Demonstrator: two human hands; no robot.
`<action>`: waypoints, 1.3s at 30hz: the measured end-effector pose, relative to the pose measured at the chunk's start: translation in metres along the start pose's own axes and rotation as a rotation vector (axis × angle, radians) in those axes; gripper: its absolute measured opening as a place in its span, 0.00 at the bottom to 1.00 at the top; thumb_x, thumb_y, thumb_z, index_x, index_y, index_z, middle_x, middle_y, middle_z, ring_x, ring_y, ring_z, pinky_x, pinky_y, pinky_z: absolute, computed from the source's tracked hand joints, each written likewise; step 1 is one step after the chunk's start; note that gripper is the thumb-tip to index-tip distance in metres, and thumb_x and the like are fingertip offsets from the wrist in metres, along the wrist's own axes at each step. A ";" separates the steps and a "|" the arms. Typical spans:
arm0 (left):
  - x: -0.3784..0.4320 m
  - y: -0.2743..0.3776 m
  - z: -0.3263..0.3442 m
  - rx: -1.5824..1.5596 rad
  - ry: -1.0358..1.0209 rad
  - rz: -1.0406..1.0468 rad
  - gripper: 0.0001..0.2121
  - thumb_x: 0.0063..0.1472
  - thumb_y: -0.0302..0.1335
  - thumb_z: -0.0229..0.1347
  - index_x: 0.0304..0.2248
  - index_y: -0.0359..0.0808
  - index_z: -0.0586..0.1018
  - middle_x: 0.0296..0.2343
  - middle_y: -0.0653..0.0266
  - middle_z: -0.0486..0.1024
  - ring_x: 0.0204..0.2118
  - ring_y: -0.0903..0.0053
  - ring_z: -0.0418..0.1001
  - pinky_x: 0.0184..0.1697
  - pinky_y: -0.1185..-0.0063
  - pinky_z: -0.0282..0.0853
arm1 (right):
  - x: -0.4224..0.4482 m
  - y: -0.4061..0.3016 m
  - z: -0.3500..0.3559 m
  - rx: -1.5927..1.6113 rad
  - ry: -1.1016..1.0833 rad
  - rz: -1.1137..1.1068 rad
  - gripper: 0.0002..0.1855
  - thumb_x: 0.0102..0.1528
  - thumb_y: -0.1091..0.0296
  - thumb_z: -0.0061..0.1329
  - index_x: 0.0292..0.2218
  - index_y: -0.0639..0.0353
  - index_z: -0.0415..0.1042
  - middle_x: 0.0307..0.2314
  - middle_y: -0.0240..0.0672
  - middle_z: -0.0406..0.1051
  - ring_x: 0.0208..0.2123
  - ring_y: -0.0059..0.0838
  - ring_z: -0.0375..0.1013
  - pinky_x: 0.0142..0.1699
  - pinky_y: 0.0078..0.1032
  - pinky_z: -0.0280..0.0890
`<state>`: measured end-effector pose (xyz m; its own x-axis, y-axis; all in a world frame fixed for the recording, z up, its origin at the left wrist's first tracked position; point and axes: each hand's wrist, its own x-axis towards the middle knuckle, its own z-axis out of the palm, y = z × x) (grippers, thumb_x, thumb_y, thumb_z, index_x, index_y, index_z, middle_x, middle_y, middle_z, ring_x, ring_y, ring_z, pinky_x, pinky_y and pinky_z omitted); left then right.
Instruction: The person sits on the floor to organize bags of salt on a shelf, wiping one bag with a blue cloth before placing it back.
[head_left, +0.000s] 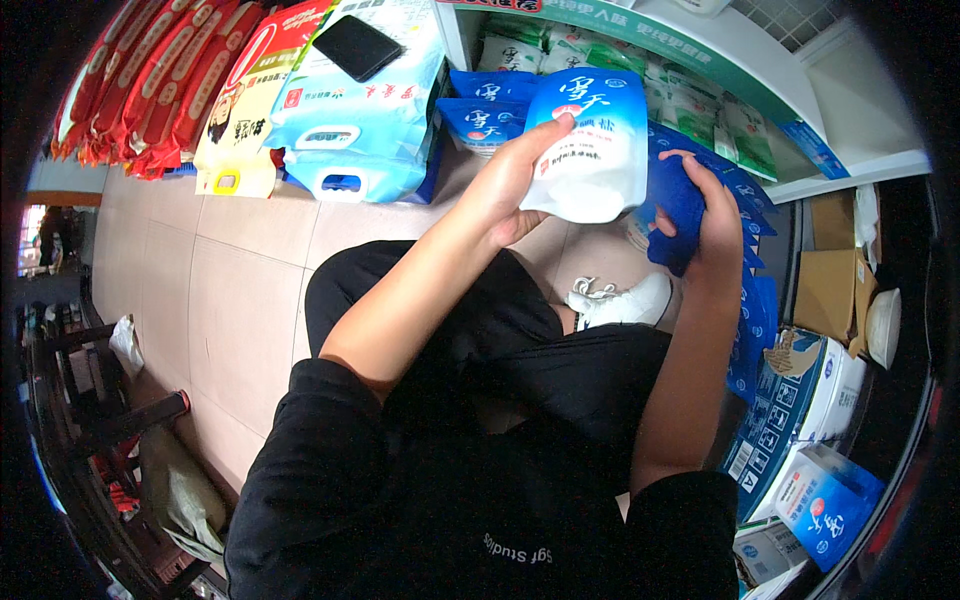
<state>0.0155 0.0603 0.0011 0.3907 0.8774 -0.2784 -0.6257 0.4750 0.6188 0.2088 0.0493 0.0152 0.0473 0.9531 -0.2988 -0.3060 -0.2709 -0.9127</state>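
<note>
A blue and white salt pouch (589, 150) is upright in my left hand (517, 176), thumb across its front and fingers behind it. To its right, my right hand (712, 210) is closed around a dark blue cloth (675, 214), with one finger and the thumb showing past it. Two similar blue pouches (484, 124) stand on the floor just left of the held pouch. A row of blue pouches (759, 315) runs behind and below my right hand, partly hidden by the arm.
Green and white packets (686, 112) fill a shelf ahead. Large rice bags (360, 112) with a black phone (357, 48) on top lie at the upper left, beside red packs (176, 82). Cartons (832, 292) and another pouch (829, 506) are at the right. A white shoe (626, 304) rests on the tiled floor.
</note>
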 end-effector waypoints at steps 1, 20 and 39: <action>0.000 0.002 -0.001 -0.048 -0.007 -0.007 0.21 0.58 0.39 0.43 0.42 0.28 0.66 0.35 0.54 0.72 0.35 0.70 0.73 0.34 0.76 0.73 | 0.000 0.001 0.002 -0.032 -0.007 0.006 0.12 0.49 0.62 0.43 0.31 0.61 0.70 0.20 0.34 0.68 0.15 0.20 0.64 0.17 0.14 0.56; 0.000 0.013 -0.015 -0.391 -0.078 0.052 0.23 0.58 0.41 0.42 0.45 0.28 0.63 0.38 0.48 0.68 0.40 0.62 0.69 0.40 0.71 0.70 | -0.006 0.010 0.021 -0.083 -0.005 0.035 0.12 0.48 0.65 0.43 0.32 0.62 0.71 0.25 0.34 0.70 0.24 0.22 0.68 0.29 0.15 0.62; -0.012 0.015 -0.003 -0.285 0.014 0.147 0.21 0.56 0.42 0.43 0.44 0.35 0.66 0.39 0.59 0.70 0.40 0.69 0.69 0.43 0.73 0.67 | -0.013 0.012 0.031 -0.009 0.042 0.040 0.16 0.42 0.67 0.46 0.35 0.62 0.67 0.23 0.34 0.68 0.23 0.24 0.68 0.29 0.19 0.63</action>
<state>-0.0009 0.0572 0.0118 0.2737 0.9381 -0.2123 -0.8396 0.3407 0.4230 0.1748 0.0384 0.0171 0.0752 0.9352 -0.3460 -0.2996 -0.3097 -0.9024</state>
